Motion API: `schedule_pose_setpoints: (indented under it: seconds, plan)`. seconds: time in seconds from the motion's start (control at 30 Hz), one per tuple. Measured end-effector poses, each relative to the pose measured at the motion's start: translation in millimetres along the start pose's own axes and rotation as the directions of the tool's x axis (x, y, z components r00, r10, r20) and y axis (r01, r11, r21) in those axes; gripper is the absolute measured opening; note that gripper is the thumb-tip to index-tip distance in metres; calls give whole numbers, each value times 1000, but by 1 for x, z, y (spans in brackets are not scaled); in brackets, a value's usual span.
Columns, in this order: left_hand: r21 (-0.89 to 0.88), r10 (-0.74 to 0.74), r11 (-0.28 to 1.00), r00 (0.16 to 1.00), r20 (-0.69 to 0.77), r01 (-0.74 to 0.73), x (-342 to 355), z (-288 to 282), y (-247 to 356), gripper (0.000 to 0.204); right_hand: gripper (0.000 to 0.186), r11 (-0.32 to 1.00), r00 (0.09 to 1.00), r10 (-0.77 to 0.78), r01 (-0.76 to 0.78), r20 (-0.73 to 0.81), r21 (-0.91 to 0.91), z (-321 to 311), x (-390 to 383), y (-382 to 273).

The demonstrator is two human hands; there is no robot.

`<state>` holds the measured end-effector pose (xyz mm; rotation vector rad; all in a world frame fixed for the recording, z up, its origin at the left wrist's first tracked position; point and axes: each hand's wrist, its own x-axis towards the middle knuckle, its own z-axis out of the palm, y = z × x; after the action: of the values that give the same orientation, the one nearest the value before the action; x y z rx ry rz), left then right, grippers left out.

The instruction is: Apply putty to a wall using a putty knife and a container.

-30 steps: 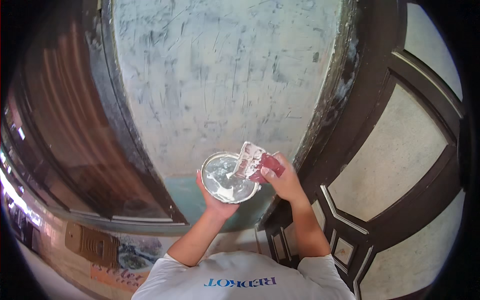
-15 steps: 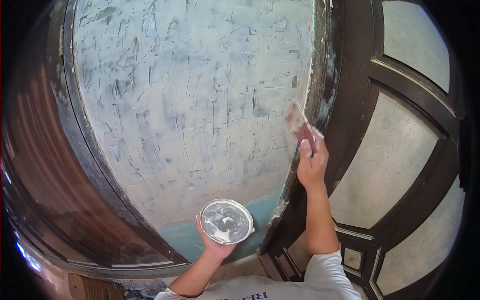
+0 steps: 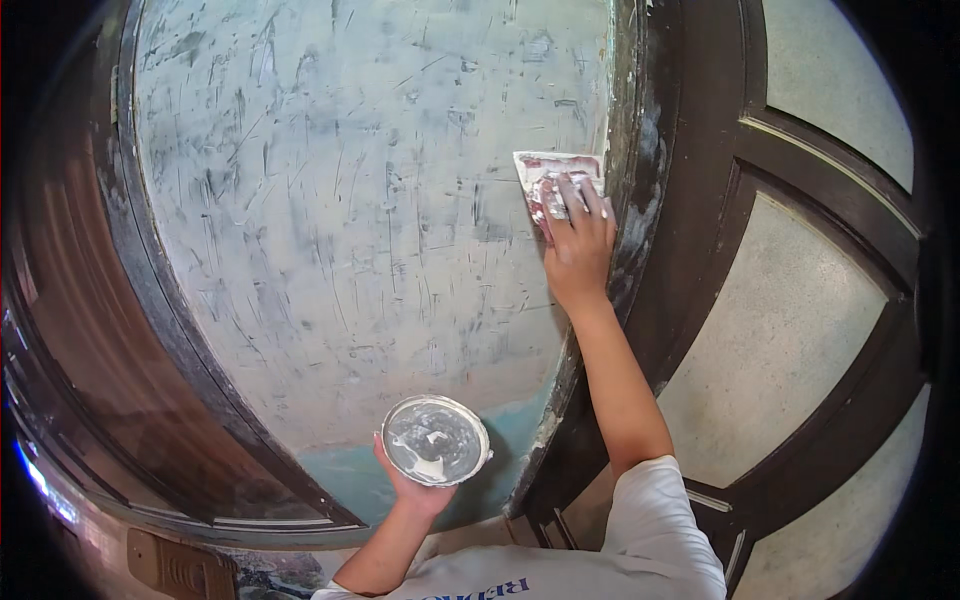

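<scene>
Inspecting work at a pale, dark-streaked wall panel (image 3: pixel 380 200), close by the dark frame (image 3: pixel 625 150) along its right side. Holding a red spreader (image 3: pixel 537 185) against the panel in the right hand (image 3: pixel 578 235), just beside that frame, with white smears on blade and fingers. Laying those fingers over the spreader's face, slightly spread, tips pointing up toward the blade edge; failing to make out the thumb's exact hold. Supporting a round lid (image 3: pixel 457 455) low before the panel in the left hand (image 3: pixel 425 495), with the thumb at the left rim; not discerning the other fingers, hidden beneath. Carrying small patches of white paste (image 3: pixel 430 467) on the lid, probably limiting each pass to a thin coat.

Judging method: calling for even finger pressure across the full blade width, a shallow angle and one steady stroke. Advising care at the blade's right corner, likely risking a catch on the rough frame edge. Recommending also keeping the lid level.
</scene>
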<state>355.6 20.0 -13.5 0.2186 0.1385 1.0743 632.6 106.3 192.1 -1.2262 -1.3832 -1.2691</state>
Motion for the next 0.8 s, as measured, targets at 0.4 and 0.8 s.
schedule_pose_setpoints:
  seconds: [0.4,0.8]
  plan:
    - [19,45,999,998,-44,-44,12,5,-31,83,44,995,995,88,-89,49,35,4,-19,16]
    - [99,26,995,1000,-4,-26,8,21,-42,81,50,996,997,78,-79,25,51,8,-26,8]
